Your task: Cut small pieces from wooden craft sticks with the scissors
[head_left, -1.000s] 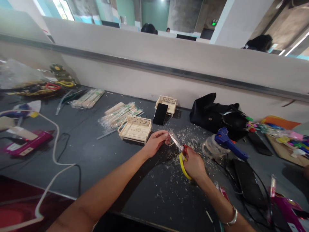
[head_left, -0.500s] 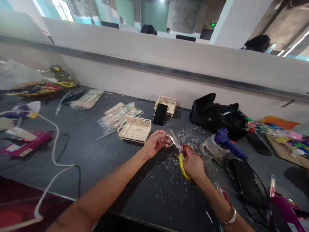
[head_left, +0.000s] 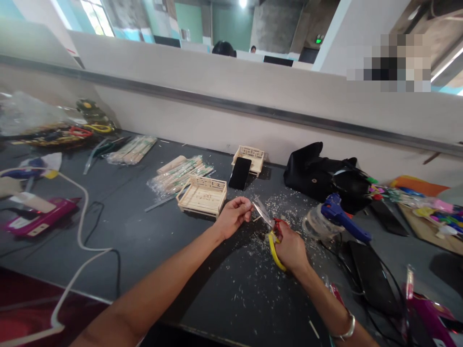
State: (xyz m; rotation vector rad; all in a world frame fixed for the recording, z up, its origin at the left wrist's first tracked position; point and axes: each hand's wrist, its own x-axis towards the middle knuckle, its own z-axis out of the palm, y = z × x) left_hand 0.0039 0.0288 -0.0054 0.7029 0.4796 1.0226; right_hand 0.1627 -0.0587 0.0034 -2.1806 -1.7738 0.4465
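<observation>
My right hand (head_left: 290,248) is wrapped round the handles of a pair of scissors (head_left: 265,212) with red and yellow grips. The blades point up and left toward my left hand (head_left: 234,216). That hand is closed in a pinch close to the blade tips; whatever sits between its fingertips is too small to make out. Pale wood clippings (head_left: 280,207) lie scattered on the dark table under and around both hands. Just left of my left hand stands a small wooden model bench (head_left: 202,193) built of thin sticks. A second such model (head_left: 249,158) stands farther back, with a black phone (head_left: 240,173) leaning against it.
Plastic-wrapped wooden sticks (head_left: 181,174) lie left of the models. A black bag (head_left: 318,171) and a blue glue gun (head_left: 343,219) on a clear container are at right, with cables and a dark power bank (head_left: 374,274). A white cable (head_left: 85,217) crosses the left side. A low partition (head_left: 202,113) borders the back.
My left hand's fingers have drawn closer together, and a small gap now shows between them and the blades. The scissors have hardly moved.
</observation>
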